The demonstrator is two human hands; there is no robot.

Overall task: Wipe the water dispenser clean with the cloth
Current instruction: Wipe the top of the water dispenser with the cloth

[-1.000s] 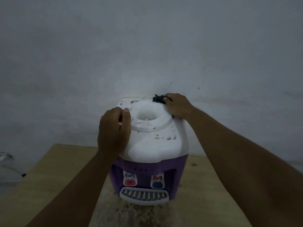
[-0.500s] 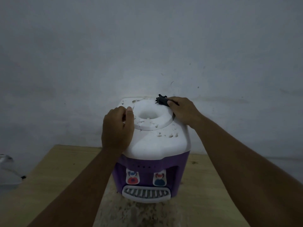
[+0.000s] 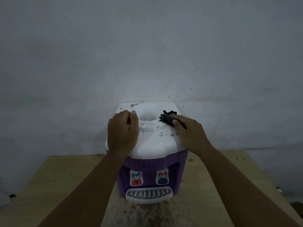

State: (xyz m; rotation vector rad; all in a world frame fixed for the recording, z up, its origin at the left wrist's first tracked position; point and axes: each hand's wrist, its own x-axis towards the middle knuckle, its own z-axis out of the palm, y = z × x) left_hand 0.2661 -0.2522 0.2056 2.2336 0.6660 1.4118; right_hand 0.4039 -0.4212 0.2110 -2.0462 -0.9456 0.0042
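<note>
Wooden table [image 3: 65, 185], grey wall; right hand [image 3: 190, 135] pinches black cloth [image 3: 167, 118] on water dispenser [image 3: 152, 145] top, left hand [image 3: 122, 130] curled gripping its edge.

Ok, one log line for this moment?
right hand: holds black cloth on water dispenser top | left hand: rests on top, left side | specks on top

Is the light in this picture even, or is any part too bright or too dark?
Head view: dim overall; the white plastic top of the purple water dispenser is brightest, nearly washed out. Head view: the black cloth pinched by the right hand shows little detail; the grey wall is lighter just behind the dispenser.
</note>
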